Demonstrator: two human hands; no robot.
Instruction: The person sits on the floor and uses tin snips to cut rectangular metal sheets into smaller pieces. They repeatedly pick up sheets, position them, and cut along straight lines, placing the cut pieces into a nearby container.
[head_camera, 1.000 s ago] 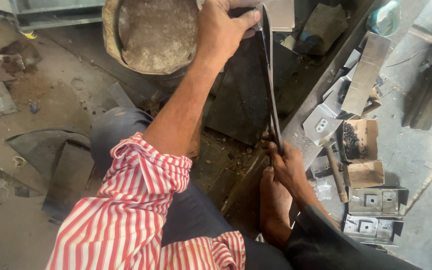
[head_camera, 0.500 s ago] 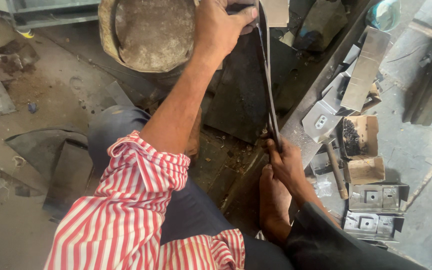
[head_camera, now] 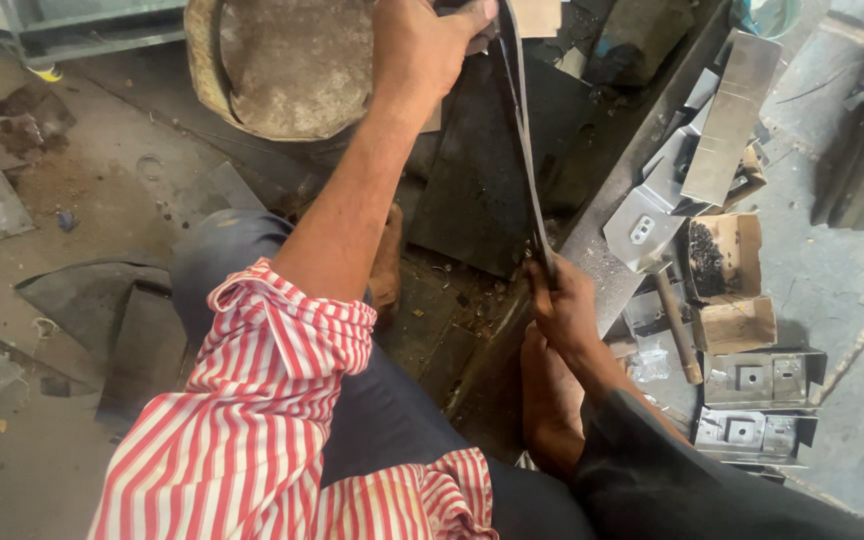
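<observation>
You've got that long thin metal strip (head_camera: 524, 150) running roughly 12 to 6 o'clock, edge-on, over the dark sheet (head_camera: 472, 190). Your left hand (head_camera: 427, 50) clamps its top end, your right hand (head_camera: 564, 310) grips the bottom end. Off at 3 o'clock, an open brown cardboard box (head_camera: 724, 255) sits with dark bits inside, grey metal brackets (head_camera: 760, 380) just below it.
</observation>
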